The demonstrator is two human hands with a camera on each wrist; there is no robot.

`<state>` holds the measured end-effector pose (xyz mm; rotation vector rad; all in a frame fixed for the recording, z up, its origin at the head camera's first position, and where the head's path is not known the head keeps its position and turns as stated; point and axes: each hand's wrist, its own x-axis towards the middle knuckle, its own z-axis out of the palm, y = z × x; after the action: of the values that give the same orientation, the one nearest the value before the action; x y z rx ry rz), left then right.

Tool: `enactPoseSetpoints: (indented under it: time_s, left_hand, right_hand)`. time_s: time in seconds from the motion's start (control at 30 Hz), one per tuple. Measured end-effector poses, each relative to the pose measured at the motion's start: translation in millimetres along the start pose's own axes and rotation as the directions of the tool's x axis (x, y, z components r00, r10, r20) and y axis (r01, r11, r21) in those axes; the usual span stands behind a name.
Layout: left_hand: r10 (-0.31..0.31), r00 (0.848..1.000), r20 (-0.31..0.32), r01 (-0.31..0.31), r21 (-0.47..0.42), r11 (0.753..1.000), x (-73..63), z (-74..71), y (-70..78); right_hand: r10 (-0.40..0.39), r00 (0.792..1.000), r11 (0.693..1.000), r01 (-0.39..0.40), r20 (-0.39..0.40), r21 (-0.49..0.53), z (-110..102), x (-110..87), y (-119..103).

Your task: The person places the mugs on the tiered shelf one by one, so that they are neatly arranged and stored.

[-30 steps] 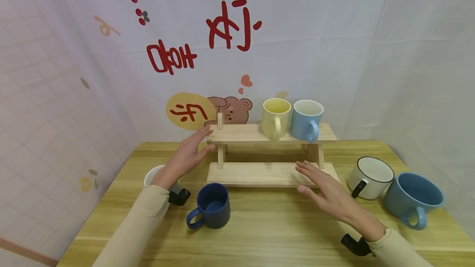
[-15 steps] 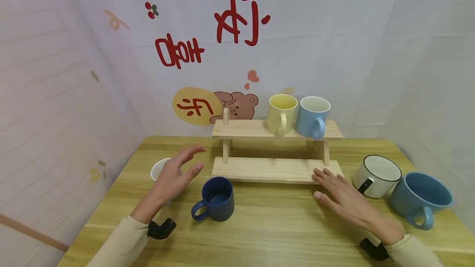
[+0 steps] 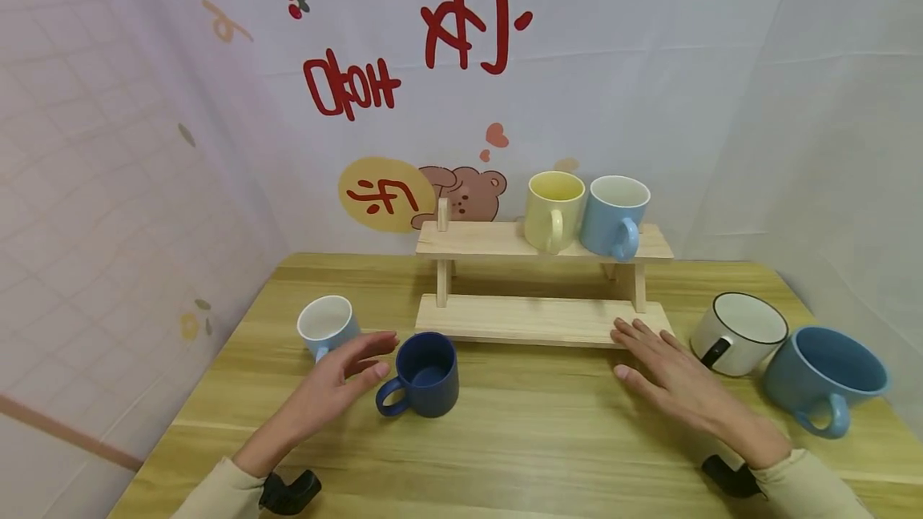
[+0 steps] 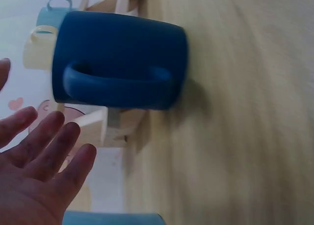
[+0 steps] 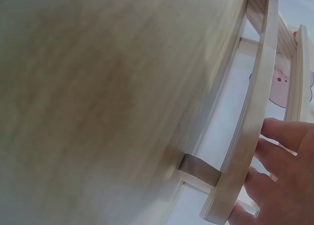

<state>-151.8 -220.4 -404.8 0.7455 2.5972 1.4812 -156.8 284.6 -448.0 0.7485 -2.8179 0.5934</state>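
Observation:
In the head view my left hand [image 3: 328,391] hovers beside a dark blue mug [image 3: 433,383], fingers loosely bent and apart from it. The left wrist view shows the dark blue mug [image 4: 117,63] with its handle facing the camera, and the spread fingers beside it. A light blue mug with a white inside [image 3: 328,325] stands behind the left hand. My right hand [image 3: 678,383] lies with extended fingertips on the right end of the lower tier of a two-tier wooden rack [image 3: 534,320]. In the right wrist view its fingertips touch the board edge [image 5: 245,136].
On the upper tier stand a yellow mug [image 3: 551,215] and a light blue mug [image 3: 613,219]. A white mug with a black rim [image 3: 739,335] and a wide blue mug [image 3: 822,383] sit right of the rack. A printed cloth [image 3: 613,62] hangs behind the wooden table [image 3: 519,439].
My left hand has left the rack's upper left end and come down and back towards the dark blue mug. My right hand has shifted right along the lower tier. The head view has shifted slightly.

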Motion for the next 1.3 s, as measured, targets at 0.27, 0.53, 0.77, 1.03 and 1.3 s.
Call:
enactPoseSetpoints:
  time_s: [0.27, 0.53, 0.77, 1.03, 1.3]
  left_hand:
    - [-0.042, 0.991, 0.126, 0.044, -0.006, 0.999, -12.1, -0.6, -14.5]
    - [-0.039, 0.984, 0.175, 0.052, -0.068, 0.996, -13.2, 7.1, -22.9]
    - [0.041, 0.950, 0.311, 0.039, -0.247, 0.968, -2.9, 11.6, -30.6]
    - [0.079, 0.938, 0.336, 0.057, -0.378, 0.924, -2.8, 20.9, -34.0]
    - [0.048, 0.981, 0.188, 0.024, -0.365, 0.931, -6.1, 35.2, -25.7]
  right_hand:
    - [-0.003, 1.000, 1.000, 0.003, -0.017, -0.005, 1, -2.9, 3]
    - [-0.013, 0.999, 1.000, 0.013, -0.037, -0.024, 1, -6.6, 4]
    - [-0.016, 0.999, 1.000, 0.015, -0.039, -0.028, 0, -6.8, 4]
    - [-0.013, 1.000, 1.000, 0.013, -0.018, -0.012, 1, -5.5, 4]
    - [-0.021, 1.000, 1.000, 0.021, 0.023, -0.003, 0, -3.4, 4]
